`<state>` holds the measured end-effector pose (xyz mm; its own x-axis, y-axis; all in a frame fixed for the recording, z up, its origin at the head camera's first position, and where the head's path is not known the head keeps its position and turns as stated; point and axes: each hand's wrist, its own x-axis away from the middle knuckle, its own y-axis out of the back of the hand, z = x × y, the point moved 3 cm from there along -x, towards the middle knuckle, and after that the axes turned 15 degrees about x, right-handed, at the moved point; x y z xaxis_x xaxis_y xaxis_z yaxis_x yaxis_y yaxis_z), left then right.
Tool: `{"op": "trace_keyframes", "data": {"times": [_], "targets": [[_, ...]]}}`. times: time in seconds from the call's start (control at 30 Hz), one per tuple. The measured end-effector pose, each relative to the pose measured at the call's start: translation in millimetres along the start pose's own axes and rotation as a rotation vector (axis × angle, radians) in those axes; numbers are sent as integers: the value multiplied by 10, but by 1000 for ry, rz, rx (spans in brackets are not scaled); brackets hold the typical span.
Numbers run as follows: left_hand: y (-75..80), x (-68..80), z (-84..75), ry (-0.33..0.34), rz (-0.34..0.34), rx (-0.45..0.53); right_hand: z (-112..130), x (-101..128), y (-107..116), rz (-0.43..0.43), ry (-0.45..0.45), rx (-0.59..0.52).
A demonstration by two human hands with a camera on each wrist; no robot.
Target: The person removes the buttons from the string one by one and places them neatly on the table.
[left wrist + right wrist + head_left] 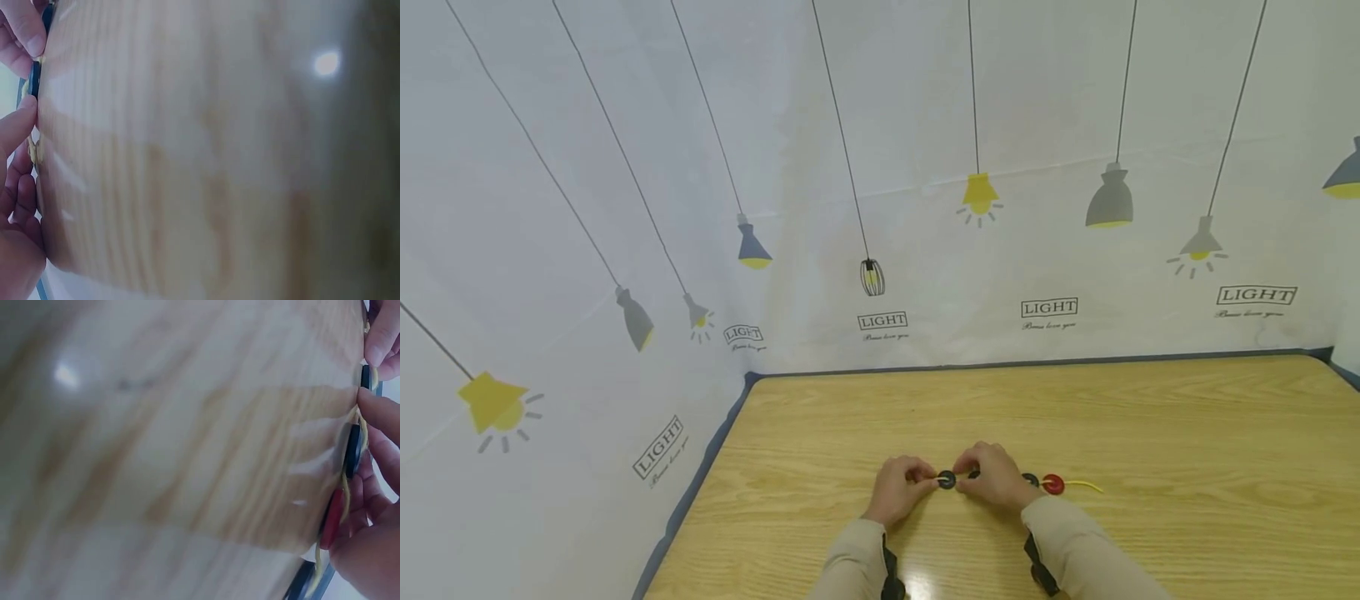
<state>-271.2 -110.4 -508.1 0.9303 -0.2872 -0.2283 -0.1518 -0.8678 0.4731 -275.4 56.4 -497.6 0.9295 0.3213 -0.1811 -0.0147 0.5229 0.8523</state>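
A yellow cord (1084, 484) lies on the wooden table (1150, 433), threaded through a red button (1053, 484) and a black button (1031, 479). Another black button (946, 480) stands on edge between my hands. My left hand (901, 486) pinches this button from the left; its fingertips (25, 109) touch the button (34, 78). My right hand (997, 476) pinches the cord just right of it. In the right wrist view the fingers (378, 409) sit between that button (365, 376) and the second black button (354, 450), with the red button (331, 519) below.
A curtain printed with hanging lamps (880, 208) closes off the table at the back and the left. The table's left edge (700, 483) runs close to my left hand. Bare wood (1225, 433) extends to the right and behind the hands.
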Motion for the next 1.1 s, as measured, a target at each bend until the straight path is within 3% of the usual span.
{"op": "trace_keyframes", "data": {"times": [0.27,0.53,0.77,0.97,1.1], "targets": [[8,12,-18,6,-26,55,39,-9,-4,39,-105,0],[3,29,-8,77,-27,165,40,-19,-35,47,-136,3],[-32,2,-14,135,-6,227,42,-34,-37,46,-128,3],[-32,-3,-106,119,-26,264,21,-15,-19,3,-63,-23],[-42,-12,-134,100,-46,294,14,-5,39,22,-12,-112]]}}
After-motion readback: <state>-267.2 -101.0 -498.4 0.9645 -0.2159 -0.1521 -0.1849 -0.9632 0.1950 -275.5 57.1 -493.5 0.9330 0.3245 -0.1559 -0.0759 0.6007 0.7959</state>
